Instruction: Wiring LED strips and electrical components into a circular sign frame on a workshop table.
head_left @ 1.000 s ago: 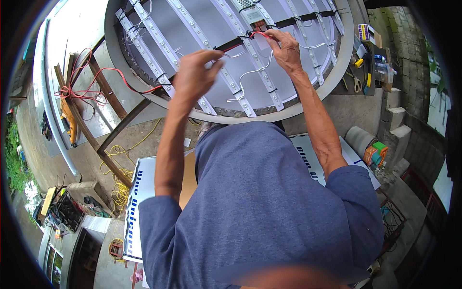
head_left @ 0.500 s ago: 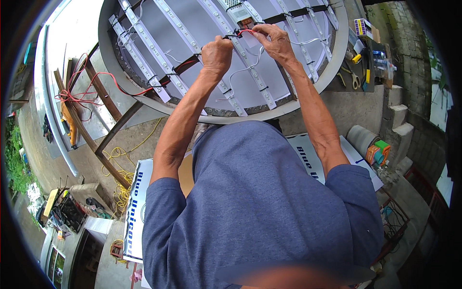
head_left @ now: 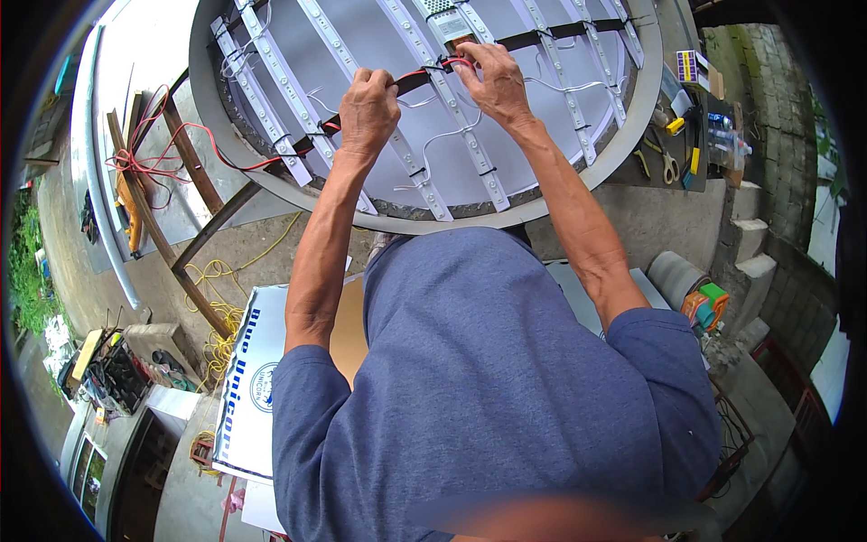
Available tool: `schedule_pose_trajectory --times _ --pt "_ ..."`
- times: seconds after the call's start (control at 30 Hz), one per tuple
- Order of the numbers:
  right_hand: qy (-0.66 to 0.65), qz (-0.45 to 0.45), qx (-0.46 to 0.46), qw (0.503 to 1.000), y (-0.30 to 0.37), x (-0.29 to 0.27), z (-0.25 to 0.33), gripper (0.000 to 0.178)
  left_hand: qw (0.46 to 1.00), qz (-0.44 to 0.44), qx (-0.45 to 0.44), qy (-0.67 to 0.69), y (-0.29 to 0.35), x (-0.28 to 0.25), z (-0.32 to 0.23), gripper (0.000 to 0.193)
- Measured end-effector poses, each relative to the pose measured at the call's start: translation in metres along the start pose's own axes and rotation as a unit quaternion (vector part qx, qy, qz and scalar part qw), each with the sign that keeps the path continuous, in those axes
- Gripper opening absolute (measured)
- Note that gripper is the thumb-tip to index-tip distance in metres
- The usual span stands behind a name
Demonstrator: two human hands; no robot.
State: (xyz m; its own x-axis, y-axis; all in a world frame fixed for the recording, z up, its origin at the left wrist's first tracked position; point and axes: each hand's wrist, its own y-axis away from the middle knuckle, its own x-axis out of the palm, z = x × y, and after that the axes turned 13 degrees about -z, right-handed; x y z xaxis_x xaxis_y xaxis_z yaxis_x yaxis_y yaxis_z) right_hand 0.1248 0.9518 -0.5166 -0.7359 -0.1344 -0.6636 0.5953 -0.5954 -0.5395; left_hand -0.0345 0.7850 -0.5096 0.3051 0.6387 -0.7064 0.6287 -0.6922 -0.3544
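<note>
A round metal frame [head_left: 200, 90] lies before me, crossed by several white LED strips [head_left: 330, 43] and a dark crossbar [head_left: 519, 41]. A red and black cable [head_left: 411, 76] runs along the crossbar. My left hand [head_left: 368, 110] is closed on this cable, left of a middle strip; its fingertips are partly hidden. My right hand [head_left: 498, 88] pinches the cable's red end beside a perforated metal power supply [head_left: 449, 27]. Black cable ties [head_left: 433, 66] stand on the strip between my hands. Thin white wires [head_left: 442, 135] loop between the strips.
The red cable's loose coil [head_left: 135, 163] hangs over a brown metal frame [head_left: 194, 167] at left, near an orange power tool [head_left: 129, 217]. Scissors [head_left: 670, 168] and other tools lie at right. A yellow cord [head_left: 217, 271] tangles on the floor. Printed white sheeting [head_left: 248, 379] lies beneath me.
My left hand has slid left along the cable, away from the middle strip, uncovering a stretch of it. My right hand has shifted slightly left and down, still pinching the red end.
</note>
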Motion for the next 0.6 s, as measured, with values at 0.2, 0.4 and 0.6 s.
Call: schedule_pose_trajectory --times 0.2,0.4,0.6 --pt "-0.049 0.001 0.076 0.996 0.013 -0.011 0.003 0.025 0.999 0.005 0.016 0.031 0.002 -0.002 0.005 0.007" --pt "-0.038 -0.015 0.049 0.998 0.019 -0.013 0.002 0.022 0.999 0.017 0.025 0.025 0.002 -0.004 -0.005 0.015" --pt "-0.053 -0.026 0.094 0.994 0.011 -0.007 0.005 0.016 0.997 0.028 0.027 0.06 -0.001 0.002 0.002 0.022"
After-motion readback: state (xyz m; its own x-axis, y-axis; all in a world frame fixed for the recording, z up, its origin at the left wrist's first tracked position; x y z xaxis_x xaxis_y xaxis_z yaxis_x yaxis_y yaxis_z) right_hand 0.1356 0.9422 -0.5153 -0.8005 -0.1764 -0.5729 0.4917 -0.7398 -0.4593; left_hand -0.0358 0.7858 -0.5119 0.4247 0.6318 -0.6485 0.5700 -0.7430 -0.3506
